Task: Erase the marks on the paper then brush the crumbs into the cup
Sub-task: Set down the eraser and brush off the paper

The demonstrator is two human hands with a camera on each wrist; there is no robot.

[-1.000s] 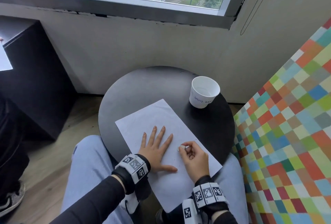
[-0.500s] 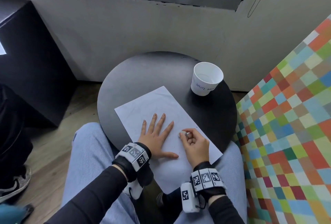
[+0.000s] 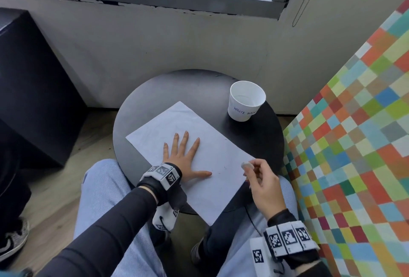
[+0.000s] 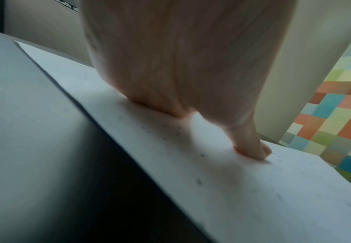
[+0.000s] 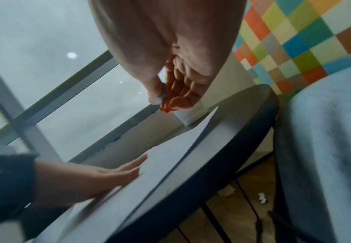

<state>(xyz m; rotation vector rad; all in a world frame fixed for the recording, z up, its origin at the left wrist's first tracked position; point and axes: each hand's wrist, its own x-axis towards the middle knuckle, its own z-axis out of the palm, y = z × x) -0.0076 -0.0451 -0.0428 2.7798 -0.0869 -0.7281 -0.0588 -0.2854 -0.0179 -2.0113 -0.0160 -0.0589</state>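
The left hand lies flat on the paper; the right hand, lower right, pinches the eraser above it. Careless brushing could scatter crumbs past the cup.

paper: white, with small dark grey specks near the thumb
round table: black, matt
paper cup: white, with blue handwritten letters "WASTE"
eraser: white
fingernails: orange-red
wall panel: checked squares in red, orange, green, blue, teal, grey and cream
sleeves: black
wrist bands: white squares with black square codes
trousers: light blue
floor: pale brown wood
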